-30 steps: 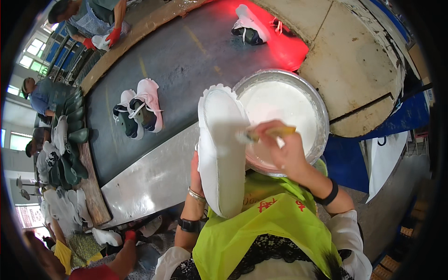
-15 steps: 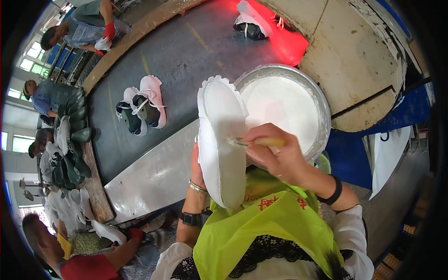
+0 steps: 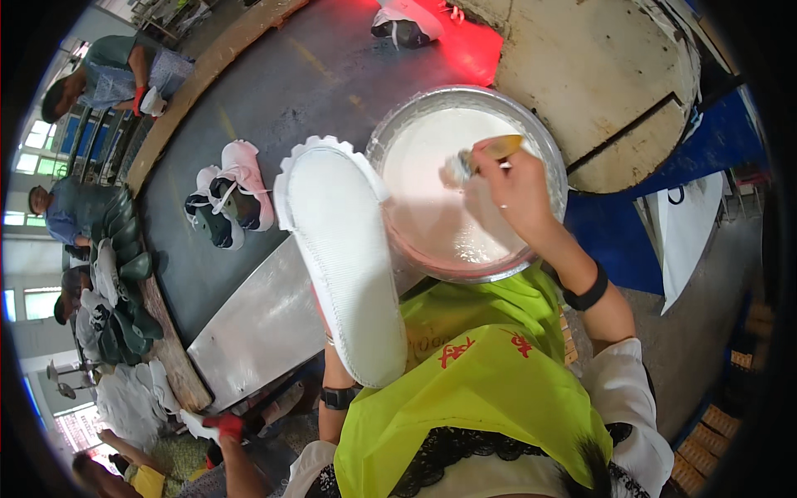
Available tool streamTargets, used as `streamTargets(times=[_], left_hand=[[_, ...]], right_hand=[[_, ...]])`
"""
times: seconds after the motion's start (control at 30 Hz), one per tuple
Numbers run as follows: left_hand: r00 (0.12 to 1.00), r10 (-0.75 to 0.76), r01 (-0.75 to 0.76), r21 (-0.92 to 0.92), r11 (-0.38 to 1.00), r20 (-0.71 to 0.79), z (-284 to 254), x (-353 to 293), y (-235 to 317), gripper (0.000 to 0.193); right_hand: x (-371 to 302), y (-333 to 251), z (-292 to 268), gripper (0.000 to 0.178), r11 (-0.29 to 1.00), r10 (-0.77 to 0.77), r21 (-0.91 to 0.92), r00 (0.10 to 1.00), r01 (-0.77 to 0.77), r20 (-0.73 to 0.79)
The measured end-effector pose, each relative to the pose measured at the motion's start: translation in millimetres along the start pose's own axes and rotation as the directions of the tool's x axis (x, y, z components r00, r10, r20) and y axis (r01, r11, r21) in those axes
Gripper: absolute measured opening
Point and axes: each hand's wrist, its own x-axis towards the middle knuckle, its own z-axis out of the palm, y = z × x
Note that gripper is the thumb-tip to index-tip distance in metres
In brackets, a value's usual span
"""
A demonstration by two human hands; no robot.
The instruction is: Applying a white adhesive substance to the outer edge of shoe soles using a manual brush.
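A white shoe upper (image 3: 344, 249), its stitched underside turned up and its edge scalloped, is held up by my left hand (image 3: 320, 314). Most of that hand is hidden behind the shoe. My right hand (image 3: 521, 195) grips a brush (image 3: 501, 147) with a yellowish handle. The brush's whitish bristles are over the white liquid (image 3: 419, 187) in a round metal basin (image 3: 550, 141); whether they touch the liquid I cannot tell. The basin stands just right of the shoe.
A pair of pink, white and dark shoes (image 3: 242, 187) sits on the dark belt (image 3: 303, 108); another shoe (image 3: 407, 26) lies near red light. A metal plate (image 3: 257, 311) borders the belt. Co-workers (image 3: 124, 70) stand along the left, beside piled dark green shoe forms (image 3: 124, 324).
My right hand has lifted the brush off the shoe's underside and moved it up and right over the basin. The shoe has shifted left and tilted. The whole view has shifted slightly.
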Motion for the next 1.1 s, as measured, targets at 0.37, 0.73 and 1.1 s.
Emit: streamTargets(times=[0.37, 0.73, 1.1], left_hand=[[0.999, 0.050, -0.050, -0.003, 0.999, -0.011, 44, 97, 18, 0.067], [0.996, 0.087, -0.087, -0.034, 0.996, -0.011, 47, 101, 23, 0.065], [0.992, 0.121, -0.122, 0.005, 0.993, 0.040, 56, 100, 28, 0.064]], right_hand=[[-19, -48, 14, 0.013, 0.949, -0.257, 0.142, 0.952, 0.281, -0.165], [-9, -59, 21, 0.017, 0.903, 0.011, 0.429, 0.998, 0.017, -0.064], [23, -109, 9, 0.025, 0.757, -0.083, 0.627, 0.924, -0.185, 0.374]])
